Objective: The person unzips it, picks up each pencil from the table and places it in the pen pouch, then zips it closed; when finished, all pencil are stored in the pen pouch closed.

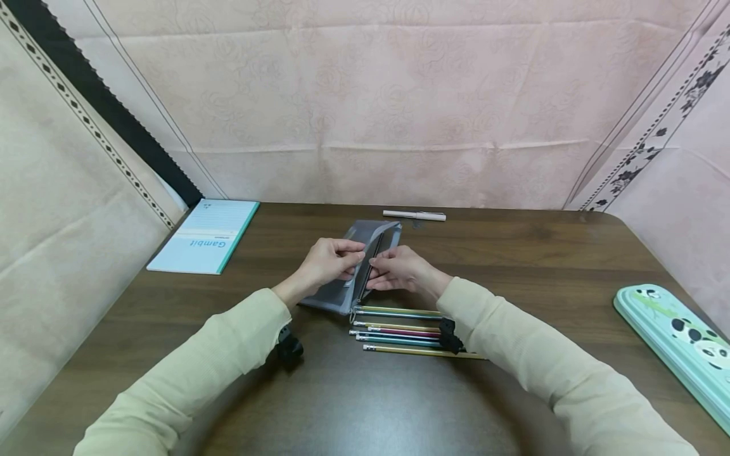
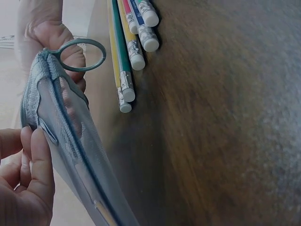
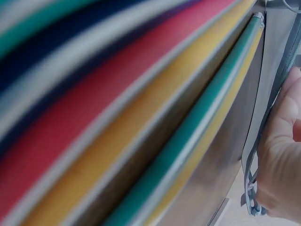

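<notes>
A grey-blue see-through zip pouch (image 1: 333, 296) stands part-opened on the wooden table, a ring (image 2: 84, 54) at its zip end. My left hand (image 1: 332, 263) pinches one side of its mouth between thumb and fingers. Opposite, my right hand (image 1: 403, 268) grips the other side, its fingertips partly hidden by the pouch. Through the mesh a slim yellowish thing (image 2: 106, 213) shows inside. Several striped pencils (image 1: 399, 342) with white erasers lie side by side below my right hand, their far ends under the sleeve.
A white pen (image 1: 413, 216) lies behind the pouch near the table's back edge. To the left rests a pale blue notebook (image 1: 194, 244). A mint-green case (image 1: 673, 335) with panda pictures lies at the right edge. Patterned cloth (image 1: 399, 95) hangs behind the table.
</notes>
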